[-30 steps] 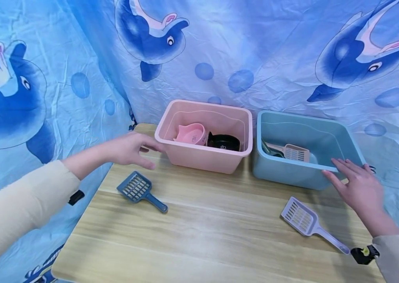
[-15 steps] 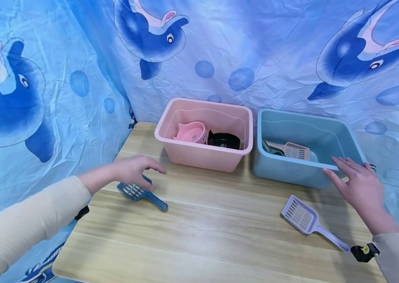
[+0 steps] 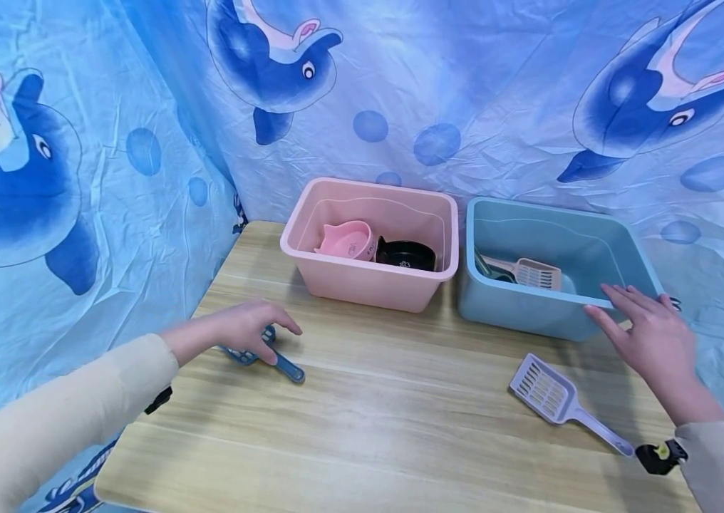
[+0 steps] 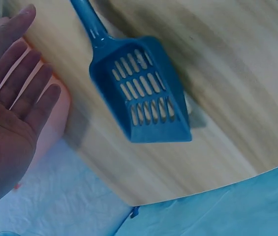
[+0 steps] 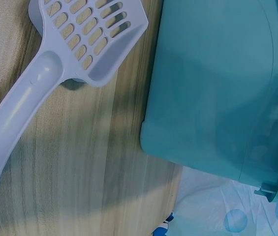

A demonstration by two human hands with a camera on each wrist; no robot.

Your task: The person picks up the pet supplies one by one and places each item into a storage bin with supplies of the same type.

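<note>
My left hand point(image 3: 251, 331) hovers over a blue litter scoop point(image 3: 289, 368), fingers spread and loosely bent, hiding part of its slotted head. In the left wrist view the left hand point(image 4: 8, 128) is beside the blue scoop point(image 4: 143, 93), apart from it and holding nothing. At the right, my right hand point(image 3: 657, 338) rests on the front rim of a teal bin point(image 3: 522, 313), its fingers over the edge. A lavender litter scoop point(image 3: 544, 392) lies on the table near that hand; its slotted head and handle also show in the right wrist view.
A pink bin point(image 3: 368, 285) stands left of the teal one, with a pink cat-eared bowl point(image 3: 344, 241) and a black bowl point(image 3: 408, 255) inside. The teal bin contains a beige scoop point(image 3: 538, 274) and a dark green item point(image 3: 493, 271). A dolphin-print curtain point(image 3: 400, 85) hangs close behind.
My left hand has moved from beside the pink bin down toward the front, over the blue litter scoop. The right hand stays on the teal bin's rim.
</note>
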